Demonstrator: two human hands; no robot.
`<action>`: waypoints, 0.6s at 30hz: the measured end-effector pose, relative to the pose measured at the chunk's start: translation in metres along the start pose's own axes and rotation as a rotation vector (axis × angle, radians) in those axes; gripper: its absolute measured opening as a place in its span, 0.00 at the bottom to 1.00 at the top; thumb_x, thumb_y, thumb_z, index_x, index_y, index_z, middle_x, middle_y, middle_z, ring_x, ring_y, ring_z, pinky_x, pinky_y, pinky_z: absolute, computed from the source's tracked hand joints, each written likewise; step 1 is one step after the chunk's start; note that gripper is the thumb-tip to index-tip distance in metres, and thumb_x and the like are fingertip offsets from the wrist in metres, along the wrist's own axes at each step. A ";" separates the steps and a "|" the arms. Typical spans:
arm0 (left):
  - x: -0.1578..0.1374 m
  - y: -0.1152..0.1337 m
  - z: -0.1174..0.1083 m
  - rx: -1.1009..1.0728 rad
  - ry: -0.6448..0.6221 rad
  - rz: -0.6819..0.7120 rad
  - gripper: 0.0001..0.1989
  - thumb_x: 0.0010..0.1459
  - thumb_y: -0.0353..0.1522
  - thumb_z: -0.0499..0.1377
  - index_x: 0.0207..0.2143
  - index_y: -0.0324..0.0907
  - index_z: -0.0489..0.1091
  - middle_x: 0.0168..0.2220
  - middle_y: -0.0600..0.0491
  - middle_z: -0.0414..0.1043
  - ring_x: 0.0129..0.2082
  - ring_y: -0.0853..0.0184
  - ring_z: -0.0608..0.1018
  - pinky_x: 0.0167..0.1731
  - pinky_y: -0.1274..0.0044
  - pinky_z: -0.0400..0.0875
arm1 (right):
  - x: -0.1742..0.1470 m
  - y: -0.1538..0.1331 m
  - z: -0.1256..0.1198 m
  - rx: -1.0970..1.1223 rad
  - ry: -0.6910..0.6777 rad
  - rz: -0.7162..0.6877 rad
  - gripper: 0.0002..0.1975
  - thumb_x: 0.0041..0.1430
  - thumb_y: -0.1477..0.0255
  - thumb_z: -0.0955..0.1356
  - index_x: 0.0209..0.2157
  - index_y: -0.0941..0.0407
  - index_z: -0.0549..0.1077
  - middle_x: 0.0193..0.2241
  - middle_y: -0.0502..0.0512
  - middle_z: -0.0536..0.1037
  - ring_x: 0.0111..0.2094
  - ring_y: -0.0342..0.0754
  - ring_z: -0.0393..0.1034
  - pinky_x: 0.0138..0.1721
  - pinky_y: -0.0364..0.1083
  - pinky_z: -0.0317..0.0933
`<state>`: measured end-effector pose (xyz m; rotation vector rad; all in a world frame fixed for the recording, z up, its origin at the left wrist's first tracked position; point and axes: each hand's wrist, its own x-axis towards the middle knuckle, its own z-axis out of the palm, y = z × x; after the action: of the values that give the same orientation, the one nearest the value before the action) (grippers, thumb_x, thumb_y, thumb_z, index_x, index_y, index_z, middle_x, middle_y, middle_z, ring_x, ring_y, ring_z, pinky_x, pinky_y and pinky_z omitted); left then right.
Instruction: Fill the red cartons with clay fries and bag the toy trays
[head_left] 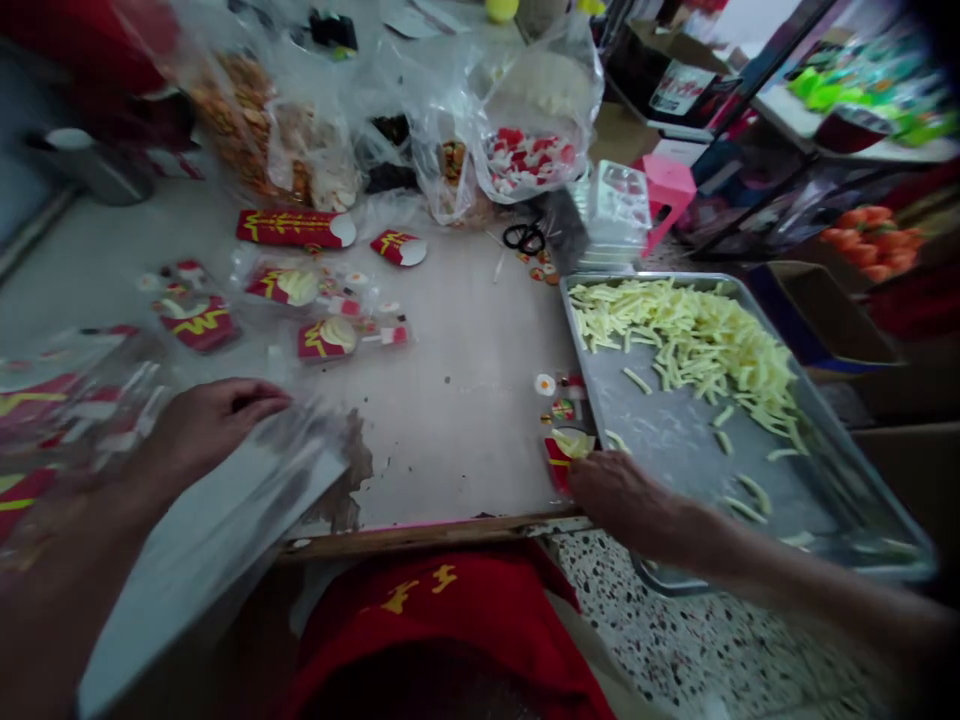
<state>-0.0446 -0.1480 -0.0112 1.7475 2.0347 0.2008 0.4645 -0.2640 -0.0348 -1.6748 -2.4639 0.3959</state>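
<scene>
Over the table's left part, my left hand (217,420) has its fingers pinched at the top of a clear plastic bag (289,440). The bag is blurred and hangs toward the table's front edge. To the right, my right hand (619,490) is closed on a small red and yellow fries carton (559,460) with pale sticks showing at its top. Just above that carton lie a tiny fried egg piece (545,384) and a small round colourful piece (562,409). Part of the carton is hidden behind my fingers.
A metal tray (630,400) of pale yellow fry-shaped sticks (697,335) overhangs the table's right edge. Filled packets (326,338) lie at the left. Bags of small pieces (529,160), black scissors (523,238) and stacked clear boxes (619,210) stand at the back.
</scene>
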 end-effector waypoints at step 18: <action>0.020 0.024 0.040 -0.776 -0.239 -0.213 0.26 0.36 0.40 0.74 0.38 0.39 0.76 0.22 0.60 0.68 0.21 0.73 0.65 0.23 0.79 0.55 | 0.197 -0.041 -0.012 -0.206 -0.230 -0.742 0.64 0.36 0.77 0.80 0.72 0.56 0.48 0.71 0.69 0.53 0.71 0.69 0.41 0.68 0.69 0.36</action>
<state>-0.0078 -0.1309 -0.0422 1.0143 1.6318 0.5891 0.3575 -0.0944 -0.0178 -0.6709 -3.1359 0.2462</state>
